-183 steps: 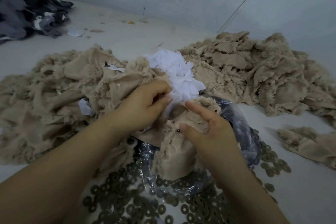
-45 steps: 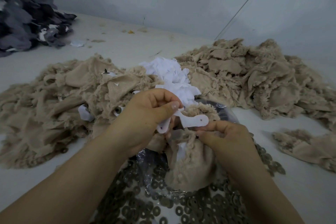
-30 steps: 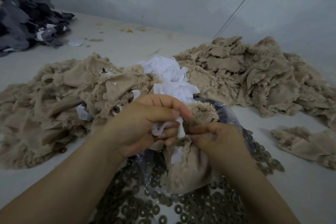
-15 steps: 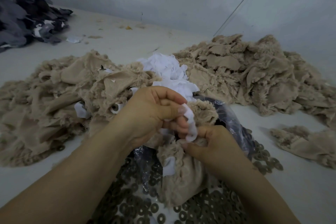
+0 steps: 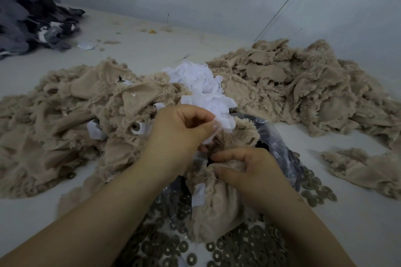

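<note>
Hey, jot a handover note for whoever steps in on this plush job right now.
Left hand pinches a white patch against the beige plush piece.
Right hand grips that piece, thumb beside a small dark stud.
Washers lie loose on the surface nearest you; spare white patches sit heaped behind the hands.
Done: patch is at the piece.
Left: probably fixing it with a washer, none picked up yet.

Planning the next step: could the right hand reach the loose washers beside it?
Probably, yes: the washers lie uncovered beside the right hand, but it grips the beige plush piece now.
</note>
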{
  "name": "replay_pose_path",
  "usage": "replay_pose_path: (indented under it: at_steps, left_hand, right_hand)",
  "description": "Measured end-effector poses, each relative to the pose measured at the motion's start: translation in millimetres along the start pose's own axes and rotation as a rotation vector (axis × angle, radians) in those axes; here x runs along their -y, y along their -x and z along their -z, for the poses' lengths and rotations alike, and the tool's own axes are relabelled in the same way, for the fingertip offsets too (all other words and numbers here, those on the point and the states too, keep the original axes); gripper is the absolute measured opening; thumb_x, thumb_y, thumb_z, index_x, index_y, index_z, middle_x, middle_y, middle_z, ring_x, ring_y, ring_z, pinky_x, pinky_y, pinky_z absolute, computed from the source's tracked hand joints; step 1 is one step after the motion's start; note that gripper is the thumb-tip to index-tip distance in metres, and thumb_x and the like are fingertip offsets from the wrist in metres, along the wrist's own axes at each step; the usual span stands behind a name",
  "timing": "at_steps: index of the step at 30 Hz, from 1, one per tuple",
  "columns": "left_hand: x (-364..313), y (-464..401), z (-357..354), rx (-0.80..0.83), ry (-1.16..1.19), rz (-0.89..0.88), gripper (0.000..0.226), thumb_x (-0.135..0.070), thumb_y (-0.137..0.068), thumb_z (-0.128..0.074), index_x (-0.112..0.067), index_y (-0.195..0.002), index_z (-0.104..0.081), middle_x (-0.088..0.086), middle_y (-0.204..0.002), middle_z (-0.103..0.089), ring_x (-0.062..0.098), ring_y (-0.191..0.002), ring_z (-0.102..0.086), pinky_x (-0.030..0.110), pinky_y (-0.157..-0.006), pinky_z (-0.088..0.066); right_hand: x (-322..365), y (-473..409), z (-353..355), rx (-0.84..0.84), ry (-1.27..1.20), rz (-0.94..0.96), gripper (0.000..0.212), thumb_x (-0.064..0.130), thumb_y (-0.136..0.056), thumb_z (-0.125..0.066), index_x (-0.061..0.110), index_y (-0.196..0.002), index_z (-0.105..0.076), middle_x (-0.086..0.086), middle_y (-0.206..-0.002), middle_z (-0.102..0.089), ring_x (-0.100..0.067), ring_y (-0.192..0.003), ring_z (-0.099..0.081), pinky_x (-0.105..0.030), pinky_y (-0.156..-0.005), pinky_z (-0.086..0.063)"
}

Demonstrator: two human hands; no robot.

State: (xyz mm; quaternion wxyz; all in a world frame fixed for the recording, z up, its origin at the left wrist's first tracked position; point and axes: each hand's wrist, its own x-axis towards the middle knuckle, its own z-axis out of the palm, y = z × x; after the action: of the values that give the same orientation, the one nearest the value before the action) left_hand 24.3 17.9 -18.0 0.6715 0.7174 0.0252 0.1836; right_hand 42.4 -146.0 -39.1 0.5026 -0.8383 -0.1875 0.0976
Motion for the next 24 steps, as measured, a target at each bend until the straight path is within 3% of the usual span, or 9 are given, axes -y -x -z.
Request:
replay_pose_path:
  at_steps: [3, 6, 8, 11, 13, 15, 17, 20, 24]
  left_hand:
    - [5, 0, 0, -0.069, -0.471, -0.495, 0.007, -0.015, -0.084, -0.076, -0.017, -0.078, -0.075, -0.005, -0.072, -0.066, 0.007, -0.069, -0.058, 0.013, -0.066, -0.045]
    - [14, 4, -4, 0.057, -0.671, -0.787, 0.009, -0.014, -0.088, -0.071, -0.007, -0.085, -0.075, 0.004, -0.078, -0.066, 0.017, -0.076, -0.059, 0.026, -0.071, -0.049]
    - [19, 7, -4, 0.112, -0.680, -0.818, 0.011, -0.010, -0.089, -0.068, -0.003, -0.089, -0.075, 0.007, -0.082, -0.065, 0.021, -0.078, -0.060, 0.033, -0.069, -0.050]
    - [20, 9, 1, 0.138, -0.668, -0.742, 0.009, -0.007, -0.090, -0.067, -0.007, -0.094, -0.076, 0.000, -0.084, -0.064, 0.012, -0.080, -0.058, 0.022, -0.071, -0.048]
    - [19, 10, 4, 0.139, -0.645, -0.677, 0.012, -0.005, -0.087, -0.068, -0.009, -0.096, -0.076, -0.007, -0.084, -0.061, -0.001, -0.080, -0.053, 0.009, -0.073, -0.041]
    - [18, 10, 6, 0.157, -0.614, -0.650, 0.012, -0.002, -0.085, -0.072, -0.009, -0.094, -0.075, -0.009, -0.083, -0.059, -0.006, -0.077, -0.050, 0.007, -0.072, -0.039]
    - [16, 11, 5, 0.190, -0.674, -0.705, 0.009, -0.002, -0.085, -0.073, -0.007, -0.091, -0.075, -0.003, -0.082, -0.062, 0.002, -0.078, -0.054, 0.016, -0.071, -0.044]
    - [15, 14, 2, 0.180, -0.763, -0.858, 0.012, -0.009, -0.091, -0.068, -0.001, -0.085, -0.075, 0.010, -0.080, -0.066, 0.024, -0.073, -0.061, 0.038, -0.064, -0.050]
    - [17, 17, -1, 0.143, -0.786, -0.974, 0.024, -0.010, -0.098, -0.059, 0.002, -0.084, -0.075, 0.015, -0.079, -0.067, 0.031, -0.067, -0.060, 0.044, -0.060, -0.048]
  right_hand:
    - [2, 1, -2, -0.004, -0.037, -0.005, 0.020, 0.014, -0.082, -0.079, 0.034, -0.081, -0.079, 0.018, -0.084, -0.076, 0.006, -0.081, -0.068, -0.007, -0.070, -0.051]
    - [4, 2, -2, -0.025, -0.056, 0.038, 0.027, 0.008, -0.082, -0.076, 0.035, -0.079, -0.076, 0.018, -0.079, -0.075, 0.005, -0.073, -0.068, -0.008, -0.064, -0.049]
    - [4, 2, -1, -0.064, -0.068, 0.042, 0.027, 0.008, -0.083, -0.075, 0.034, -0.074, -0.073, 0.010, -0.069, -0.074, -0.001, -0.061, -0.062, -0.015, -0.057, -0.050]
    - [3, 1, 1, -0.107, -0.143, 0.000, 0.017, 0.010, -0.084, -0.075, 0.026, -0.077, -0.074, -0.001, -0.072, -0.074, -0.010, -0.061, -0.064, -0.023, -0.058, -0.053]
    - [5, 2, 0, -0.118, -0.187, 0.027, 0.022, 0.010, -0.083, -0.076, 0.032, -0.080, -0.073, 0.007, -0.077, -0.075, -0.006, -0.068, -0.069, -0.014, -0.059, -0.054]
    - [6, 1, -1, -0.147, -0.139, 0.083, 0.028, 0.013, -0.083, -0.076, 0.041, -0.086, -0.070, 0.023, -0.082, -0.073, 0.006, -0.076, -0.067, -0.006, -0.064, -0.048]
    - [6, 1, -3, -0.166, -0.099, 0.098, 0.027, 0.017, -0.085, -0.075, 0.043, -0.084, -0.068, 0.030, -0.075, -0.070, 0.012, -0.069, -0.063, -0.004, -0.061, -0.045]
    - [3, 2, -3, -0.172, -0.176, 0.056, 0.021, 0.016, -0.088, -0.072, 0.029, -0.072, -0.071, 0.016, -0.051, -0.061, 0.004, -0.044, -0.049, -0.006, -0.045, -0.037]
    - [5, 3, -2, -0.143, -0.305, 0.024, 0.017, 0.015, -0.090, -0.069, 0.030, -0.085, -0.074, 0.015, -0.062, -0.071, 0.007, -0.054, -0.061, -0.007, -0.049, -0.045]
